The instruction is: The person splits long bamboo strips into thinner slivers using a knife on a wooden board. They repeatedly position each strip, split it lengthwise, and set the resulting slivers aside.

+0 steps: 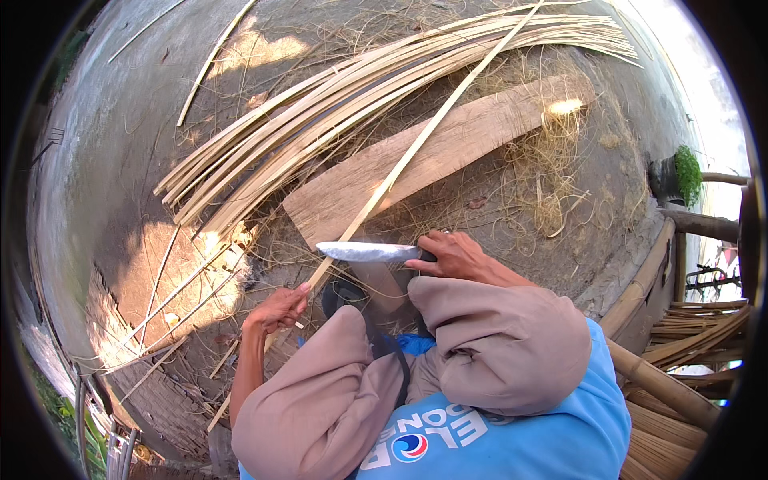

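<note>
Left hand [278, 309], eight o'clock, clenched round strip [370, 208]; right hand [458, 255], three o'clock, grasps knife [368, 252]. Slip could cut left fingers. Strip, aimed one o'clock over board [484, 128], could snag bundle [584, 34].

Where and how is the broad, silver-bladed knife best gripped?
Probably by its handle end, coming from the person's right: the bare right hand holds the broad, silver-bladed knife there, and the exposed metal blade points left, across the long, narrow, pale wooden-looking strip.
</note>
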The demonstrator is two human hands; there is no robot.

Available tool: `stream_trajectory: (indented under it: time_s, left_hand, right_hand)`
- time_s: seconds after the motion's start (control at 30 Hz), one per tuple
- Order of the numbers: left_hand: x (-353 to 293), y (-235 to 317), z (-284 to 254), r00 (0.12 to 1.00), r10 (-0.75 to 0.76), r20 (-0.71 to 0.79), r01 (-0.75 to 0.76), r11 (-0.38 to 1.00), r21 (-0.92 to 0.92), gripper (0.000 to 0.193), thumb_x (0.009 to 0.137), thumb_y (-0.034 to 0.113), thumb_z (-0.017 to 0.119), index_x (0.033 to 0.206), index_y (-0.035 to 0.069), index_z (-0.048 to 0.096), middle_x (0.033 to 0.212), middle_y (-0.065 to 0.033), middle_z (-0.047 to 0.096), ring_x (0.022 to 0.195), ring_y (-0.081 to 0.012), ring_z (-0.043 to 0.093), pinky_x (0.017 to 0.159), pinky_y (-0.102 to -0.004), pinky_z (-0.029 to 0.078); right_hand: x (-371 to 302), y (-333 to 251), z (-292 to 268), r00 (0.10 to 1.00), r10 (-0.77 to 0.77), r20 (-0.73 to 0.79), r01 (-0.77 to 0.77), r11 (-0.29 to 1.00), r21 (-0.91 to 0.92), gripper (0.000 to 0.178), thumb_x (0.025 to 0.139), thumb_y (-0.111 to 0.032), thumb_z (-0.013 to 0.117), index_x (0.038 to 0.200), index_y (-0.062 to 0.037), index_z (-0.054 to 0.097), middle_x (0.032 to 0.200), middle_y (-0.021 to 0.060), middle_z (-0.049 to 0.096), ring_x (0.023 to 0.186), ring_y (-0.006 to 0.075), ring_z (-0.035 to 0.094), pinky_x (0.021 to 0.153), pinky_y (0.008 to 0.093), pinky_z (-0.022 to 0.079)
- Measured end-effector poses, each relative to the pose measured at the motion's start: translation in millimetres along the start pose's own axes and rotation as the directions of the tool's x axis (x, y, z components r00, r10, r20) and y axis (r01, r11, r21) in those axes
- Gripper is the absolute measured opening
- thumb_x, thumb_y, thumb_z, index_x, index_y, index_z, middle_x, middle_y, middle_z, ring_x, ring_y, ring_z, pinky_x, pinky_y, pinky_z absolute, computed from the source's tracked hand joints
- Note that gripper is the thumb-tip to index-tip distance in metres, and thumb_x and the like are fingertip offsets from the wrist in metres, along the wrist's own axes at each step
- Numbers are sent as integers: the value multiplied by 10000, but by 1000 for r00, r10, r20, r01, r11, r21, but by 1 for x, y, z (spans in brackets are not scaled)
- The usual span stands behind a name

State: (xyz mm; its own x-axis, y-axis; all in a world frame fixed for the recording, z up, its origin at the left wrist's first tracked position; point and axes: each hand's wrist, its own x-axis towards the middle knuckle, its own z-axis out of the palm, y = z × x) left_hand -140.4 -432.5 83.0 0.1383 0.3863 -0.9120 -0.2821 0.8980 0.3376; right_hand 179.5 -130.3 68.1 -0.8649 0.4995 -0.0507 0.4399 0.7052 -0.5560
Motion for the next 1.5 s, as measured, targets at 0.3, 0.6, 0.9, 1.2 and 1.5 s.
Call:
stream_trajectory:
  time_s: [0.3, 0.6, 0.9, 1.2, 1.5]
  left_hand:
    - [-19, -55, -25, 1000, 0, 2, 0, 993, 119, 635, 1003, 655, 574, 657, 126, 516, 554, 89, 330, 485, -74, 272, 479, -292, 213]
    - [-88, -122, -72, 990, -131, -45, 137, 975, 175, 636, 1017, 642, 554, 773, 66, 667, 588, 22, 481, 562, -111, 431, 586, -295, 353]
    - [-79, -217, -106, 971, -218, 98, 213, 975, 58, 588, 1034, 584, 570, 812, 49, 669, 631, 8, 497, 615, -124, 452, 633, -290, 374]
    - [-66, -103, -86, 990, 55, -131, 25, 840, 543, 602, 1025, 537, 608, 1404, 71, 645, 1368, -127, 680, 1293, -244, 601, 1066, -397, 478]
    - [60, 8, 32, 819, 443, -364, -325, 882, 342, 632, 1007, 631, 584, 762, 57, 689, 567, 27, 534, 516, -89, 478, 499, -250, 338]
  right_hand:
    - [37, 25, -35, 920, 391, -14, -386, 912, 139, 607, 998, -541, 625, 769, 20, 621, 600, 189, 604, 568, 332, 624, 577, 466, 493]
    - [34, 91, -72, 889, 427, -165, -428, 903, 36, 611, 1001, -546, 628, 762, 17, 627, 567, 192, 584, 532, 328, 632, 551, 446, 499]
    - [4, 65, -21, 992, 103, -73, -113, 984, -139, 587, 981, -595, 631, 931, -11, 648, 780, 195, 707, 648, 389, 694, 617, 492, 539]
    - [11, 55, -19, 746, 617, 249, -602, 467, 648, 649, 1054, -565, 528, 849, 44, 624, 583, 97, 565, 487, 184, 628, 490, 381, 497]
    - [-13, -22, 9, 981, 147, 123, -172, 958, 228, 592, 1004, -572, 595, 941, 15, 647, 737, 253, 655, 696, 471, 664, 677, 513, 540]
